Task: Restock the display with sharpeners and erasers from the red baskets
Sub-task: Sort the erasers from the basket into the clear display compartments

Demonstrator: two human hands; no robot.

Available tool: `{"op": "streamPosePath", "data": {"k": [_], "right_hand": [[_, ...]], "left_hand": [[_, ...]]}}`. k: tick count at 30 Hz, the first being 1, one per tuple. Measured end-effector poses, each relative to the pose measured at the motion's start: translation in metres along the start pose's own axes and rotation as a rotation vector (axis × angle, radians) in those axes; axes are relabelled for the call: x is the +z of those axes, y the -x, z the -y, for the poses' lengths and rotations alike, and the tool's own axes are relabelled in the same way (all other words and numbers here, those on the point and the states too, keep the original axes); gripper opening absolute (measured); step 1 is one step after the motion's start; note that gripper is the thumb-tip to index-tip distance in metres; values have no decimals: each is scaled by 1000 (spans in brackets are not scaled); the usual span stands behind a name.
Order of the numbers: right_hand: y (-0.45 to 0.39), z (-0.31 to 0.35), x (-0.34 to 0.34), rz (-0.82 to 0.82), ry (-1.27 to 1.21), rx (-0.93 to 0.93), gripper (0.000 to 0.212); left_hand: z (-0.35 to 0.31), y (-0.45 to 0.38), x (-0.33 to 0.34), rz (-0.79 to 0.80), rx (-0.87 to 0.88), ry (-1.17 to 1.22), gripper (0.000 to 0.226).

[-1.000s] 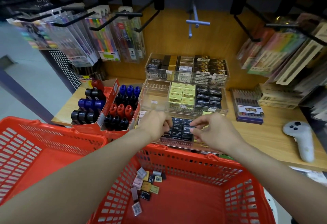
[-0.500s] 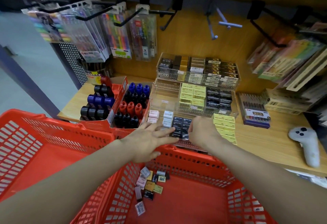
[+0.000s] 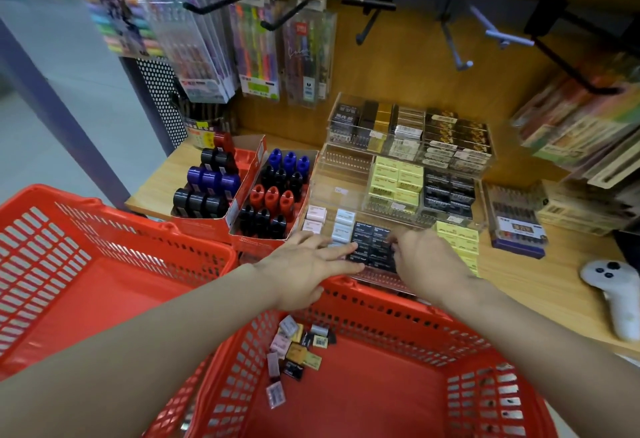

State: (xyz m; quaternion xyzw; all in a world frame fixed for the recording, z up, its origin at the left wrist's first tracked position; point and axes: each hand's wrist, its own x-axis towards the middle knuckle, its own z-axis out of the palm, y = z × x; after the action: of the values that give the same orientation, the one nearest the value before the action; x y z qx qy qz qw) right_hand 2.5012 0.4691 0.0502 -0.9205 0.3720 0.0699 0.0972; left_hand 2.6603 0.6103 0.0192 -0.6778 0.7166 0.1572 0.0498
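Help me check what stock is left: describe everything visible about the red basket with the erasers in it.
The red basket is plastic-looking, with slotted, perforated walls and a solid floor. It sits nearest the viewer, its far rim against the clear display tray. A small cluster of wrapped erasers, pink, black, yellow and grey, lies in its left corner. Both forearms cross above it.

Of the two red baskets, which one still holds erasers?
The right red basket, below both hands, holds loose erasers near its left wall. The left red basket shows only a bare floor.
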Motion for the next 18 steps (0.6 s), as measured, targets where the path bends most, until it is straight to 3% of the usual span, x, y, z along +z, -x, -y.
{"op": "streamPosePath", "data": {"k": [4,7,12,18], "right_hand": [[9,-24,-11,-122,-275,-58,27],[16,-42,-16,-174,-329,-81,26],[30,-70,-12,-230,-136,-233,26],[47,-92,-4,-52,197,-361,52]], "left_hand": [[-7,-4,-6,-41,15,20,74],[-20,-19,-12,-71,53,89,71],[-45,-53,-13,38,66,104,76],[-29,-57,-7,55,46,70,75]]}}
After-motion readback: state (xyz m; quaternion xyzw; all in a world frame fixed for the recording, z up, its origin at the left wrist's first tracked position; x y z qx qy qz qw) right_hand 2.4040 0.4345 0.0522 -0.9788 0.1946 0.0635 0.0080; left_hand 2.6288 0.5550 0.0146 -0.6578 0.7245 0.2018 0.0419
